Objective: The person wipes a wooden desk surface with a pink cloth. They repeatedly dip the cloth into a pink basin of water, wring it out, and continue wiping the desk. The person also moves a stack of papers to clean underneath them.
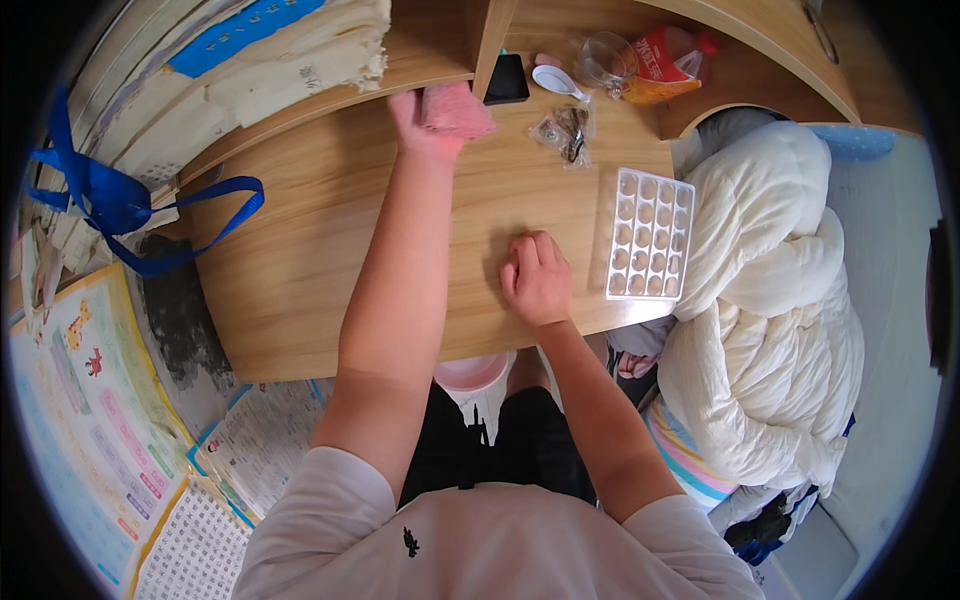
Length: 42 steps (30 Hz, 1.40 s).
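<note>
My left hand (pixel 409 124) reaches to the far side of the wooden desk (pixel 300 247). It grips a folded pink cloth (pixel 456 111), which covers most of its fingers, just by the base of the shelf's upright divider (pixel 491 37). Nearer to me, my right hand (pixel 538 279) rests on the desktop with its fingers curled in. Nothing shows inside that fist. To its right lies a white plastic tray with rows of round hollows (pixel 649 236), along the desk's right edge.
At the back right are a black box-like object (pixel 508 79), a white spoon (pixel 559 81), a clear cup (pixel 604 60), a red-labelled bottle (pixel 669 60) and a small plastic bag (pixel 566 135). Books (pixel 300 67) and a blue strap (pixel 120 199) flank the left; a white quilt (pixel 772 300) bulges beyond the right edge.
</note>
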Tool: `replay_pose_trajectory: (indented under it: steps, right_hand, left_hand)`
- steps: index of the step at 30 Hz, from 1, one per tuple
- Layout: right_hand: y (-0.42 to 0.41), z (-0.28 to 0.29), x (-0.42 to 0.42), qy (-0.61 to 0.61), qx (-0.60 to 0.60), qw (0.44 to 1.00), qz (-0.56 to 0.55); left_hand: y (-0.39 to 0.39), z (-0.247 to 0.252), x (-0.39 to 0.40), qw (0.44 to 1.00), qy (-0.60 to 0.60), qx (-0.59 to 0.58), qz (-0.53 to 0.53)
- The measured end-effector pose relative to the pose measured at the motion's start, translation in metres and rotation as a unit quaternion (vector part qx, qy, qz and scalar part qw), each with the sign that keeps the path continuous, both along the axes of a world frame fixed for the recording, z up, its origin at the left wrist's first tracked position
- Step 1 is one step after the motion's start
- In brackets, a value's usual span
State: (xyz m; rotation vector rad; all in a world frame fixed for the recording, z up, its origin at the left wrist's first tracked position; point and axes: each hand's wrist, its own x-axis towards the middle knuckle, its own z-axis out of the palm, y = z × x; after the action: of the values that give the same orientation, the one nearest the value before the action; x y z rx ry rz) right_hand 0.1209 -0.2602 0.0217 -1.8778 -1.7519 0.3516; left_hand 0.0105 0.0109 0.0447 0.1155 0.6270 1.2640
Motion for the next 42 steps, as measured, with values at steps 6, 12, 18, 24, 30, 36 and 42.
replay_pose_trajectory:
  steps: [6, 12, 18, 24, 30, 36, 42]
  right_hand:
    - [0.003, 0.001, -0.001, -0.002, 0.006, 1.000, 0.004]
    - [0.003, 0.002, -0.002, 0.001, 0.006, 1.000, 0.003]
    - [0.004, 0.004, 0.000, 0.009, 0.005, 1.000, 0.006]
    - [0.005, 0.000, -0.002, 0.008, 0.015, 1.000, 0.014]
    - [0.001, -0.003, 0.001, -0.007, -0.012, 1.000, 0.012]
    - [0.004, 0.000, 0.000, -0.008, -0.020, 1.000, 0.015]
    - [-0.001, -0.003, 0.003, -0.021, -0.028, 0.999, 0.011]
  left_hand:
    - [-0.007, -0.021, -0.005, 0.997, 0.042, 0.052, -0.037]
    - [0.000, -0.027, -0.003, 0.985, 0.157, 0.057, 0.033]
    - [-0.013, -0.014, 0.005, 0.989, 0.133, 0.062, 0.016]
    - [-0.008, -0.028, -0.012, 0.993, 0.098, 0.057, -0.034]
    - [-0.013, -0.025, 0.002, 0.988, 0.152, 0.029, -0.013]
    - [-0.007, -0.034, -0.005, 0.986, 0.155, 0.051, -0.024]
    - [-0.020, -0.020, 0.004, 0.985, 0.158, 0.072, -0.019]
